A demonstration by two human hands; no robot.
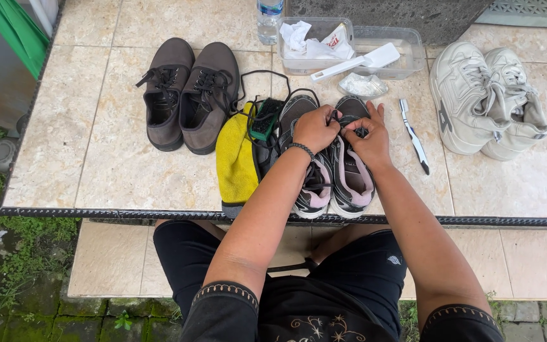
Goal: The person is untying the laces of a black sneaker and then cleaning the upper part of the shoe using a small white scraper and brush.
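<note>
Tiled tabletop (128, 164), beige, outdoors; mossy paving at lower left. Clear plastic tray (413, 47) at top centre holds crumpled white tissue (299, 35) and a packet with a red-and-white label (339, 39); a white brush (356, 63) lies across its rim. Water bottle (268, 19) beside it, cut off by the top edge. Small clear bag (362, 84) just below the tray, contents hard to make out. At centre, left hand (314, 126) and right hand (365, 136) both pinch the laces of the black sneakers (343, 183); their toes are hidden. Yellow cloth (235, 158) alongside. Brown shoes (188, 95) upper left, white sneakers (485, 98) upper right, toothbrush (414, 136) between.
</note>
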